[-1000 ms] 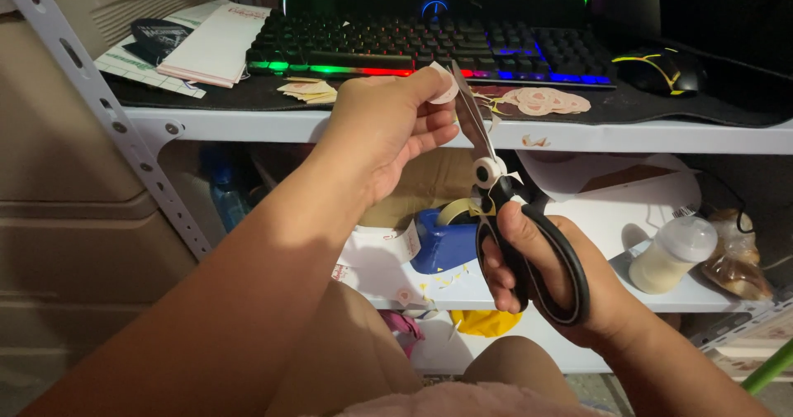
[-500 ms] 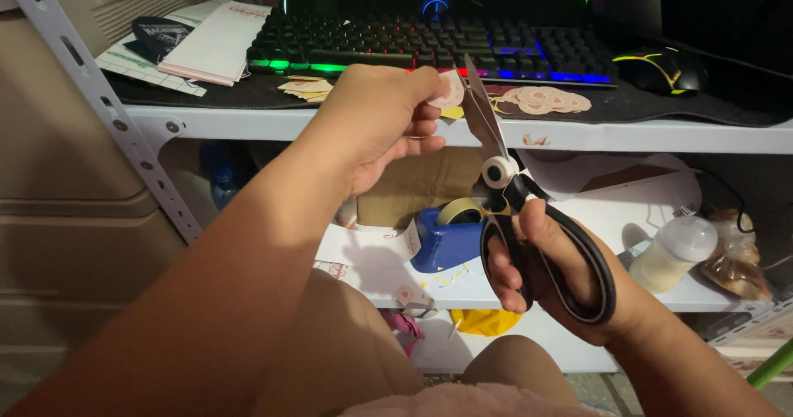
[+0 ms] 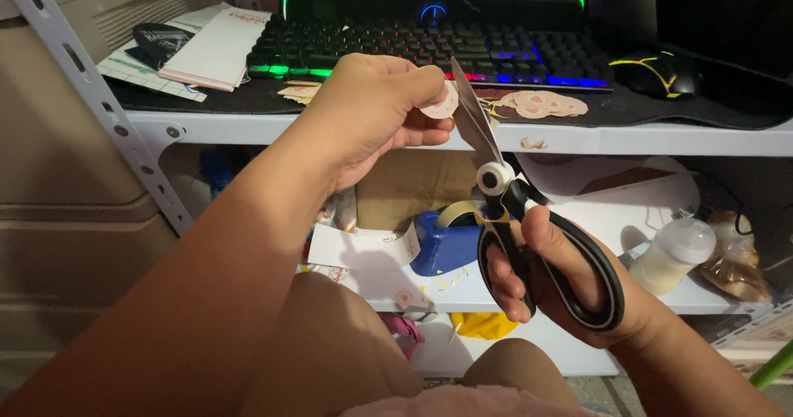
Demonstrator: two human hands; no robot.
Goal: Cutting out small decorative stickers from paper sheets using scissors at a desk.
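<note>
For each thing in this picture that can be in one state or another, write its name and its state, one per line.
left hand: pinching a small round paper piece
right hand: gripping the scissors by the black handles
scissors: blades up at the paper piece, appear closed
keyboard: backlit, lights on
tape dispenser: loaded with a roll
white bottle: capped, upright
cut paper rounds: lying loose on the shelf

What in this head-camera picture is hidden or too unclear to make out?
- Paper cutout: mostly covered by the left hand; its print is too small.
- Scissors: the right hand hides part of the handles.
- Tape dispenser: partly behind the scissors.
- Bottle: contents unclear in dim light.
</note>
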